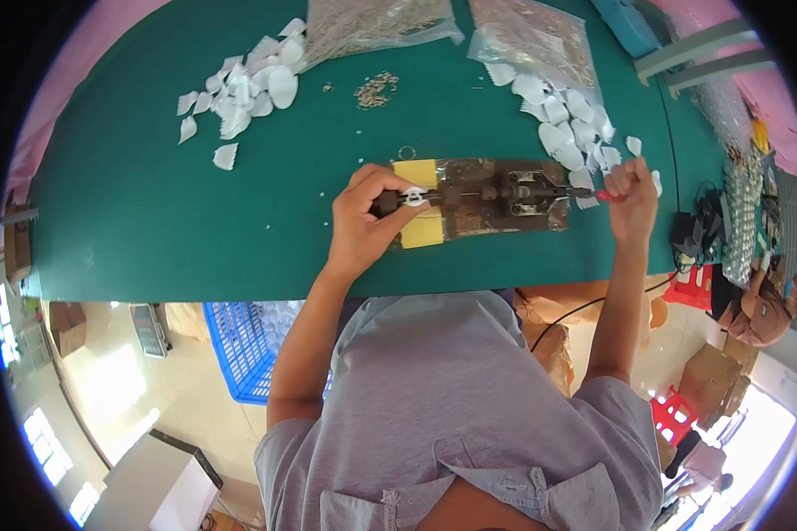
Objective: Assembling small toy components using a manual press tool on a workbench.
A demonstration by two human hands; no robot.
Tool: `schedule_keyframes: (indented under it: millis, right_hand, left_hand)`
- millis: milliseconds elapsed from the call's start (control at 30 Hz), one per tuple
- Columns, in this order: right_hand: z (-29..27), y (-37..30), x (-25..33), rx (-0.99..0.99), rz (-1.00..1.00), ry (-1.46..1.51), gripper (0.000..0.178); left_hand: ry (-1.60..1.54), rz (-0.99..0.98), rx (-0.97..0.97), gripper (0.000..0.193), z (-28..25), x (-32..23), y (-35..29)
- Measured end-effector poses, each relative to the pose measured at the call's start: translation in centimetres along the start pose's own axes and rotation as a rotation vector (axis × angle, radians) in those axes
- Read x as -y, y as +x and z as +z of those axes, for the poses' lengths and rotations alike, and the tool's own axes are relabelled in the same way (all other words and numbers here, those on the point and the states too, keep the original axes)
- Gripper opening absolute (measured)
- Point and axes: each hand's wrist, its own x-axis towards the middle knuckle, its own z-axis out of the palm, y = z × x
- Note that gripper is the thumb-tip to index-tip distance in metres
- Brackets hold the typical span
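My left hand (360, 221) pinches a small white plastic part (414, 196) between thumb and fingers, at the left end of a dark hand-operated clamp fixture (478, 221). Yellow material (422, 232) covers that end of its base. On the fixture's right side stands a dark metal lever mechanism (533, 193). My right hand (632, 202) is closed around the red lever handle (607, 196) that sticks out to the right. The exact contact between the white part and the fixture's tip is too small to make out.
White comb-edged plastic pieces lie in piles at the left (239, 93) and right (567, 124). Behind them rest clear bags (372, 31) of small parts. Small metallic bits (376, 90) and a thin ring (406, 152) are on the green table (150, 212). A blue basket (230, 354) stands below.
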Motion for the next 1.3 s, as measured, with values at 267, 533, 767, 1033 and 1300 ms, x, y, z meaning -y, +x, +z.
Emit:
schedule_keyframes:
  millis: [267, 533, 767, 1033, 1300]
  right_hand:
    - [11.2, 4.1, -1.4, 0.285, -0.365, -1.151, 0.011]
    - [14.4, 12.2, -7.0, 0.608, -0.398, -1.523, 0.011]
    - [17.7, 5.5, -4.3, 0.887, -0.178, -1.282, 0.01]
    - [20.7, -0.3, -2.6, 1.151, -0.4, -1.337, 0.012]
    - [21.4, -0.7, -3.4, 1.159, -0.428, -1.387, 0.013]
  left_hand:
    - [0.013, -0.037, 0.009, 0.022, -0.4, -0.1, -0.3]
    - [-0.022, -0.015, 0.011, 0.021, -0.1, 0.3, -0.4]
    - [-0.001, 0.04, -0.009, 0.023, -0.3, 0.2, -0.1]
    - [-0.031, -0.015, 0.008, 0.023, -0.5, 0.3, -0.3]
    - [-0.074, -0.065, 0.008, 0.026, -0.3, 0.2, -0.2]
